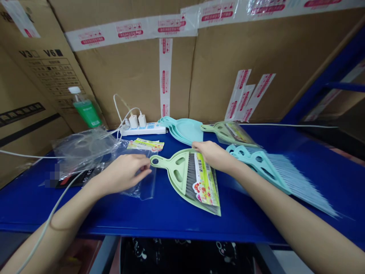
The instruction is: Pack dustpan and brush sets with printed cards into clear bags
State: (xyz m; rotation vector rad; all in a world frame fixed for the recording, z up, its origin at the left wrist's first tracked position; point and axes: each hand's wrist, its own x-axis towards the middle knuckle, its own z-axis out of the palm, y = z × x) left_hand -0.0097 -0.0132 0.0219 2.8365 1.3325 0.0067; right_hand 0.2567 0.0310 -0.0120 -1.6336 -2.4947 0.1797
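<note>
A light green dustpan-and-brush set lies in front of me, handle to the left, with a yellow printed label card over the grey bristles. My right hand has its fingers closed on the set's far upper edge, beside the card. Next to the handle's end is my left hand, fingers bent and thumb apart, with nothing visible between them. Clear plastic bags lie beneath and behind it. Another green dustpan set, in clear wrapping, rests farther back.
Stacked light blue dustpans lie at the back. Several blue brushes lie on the right of the blue table. A white power strip, loose cables, label cards and a green bottle stand or lie near the cardboard boxes.
</note>
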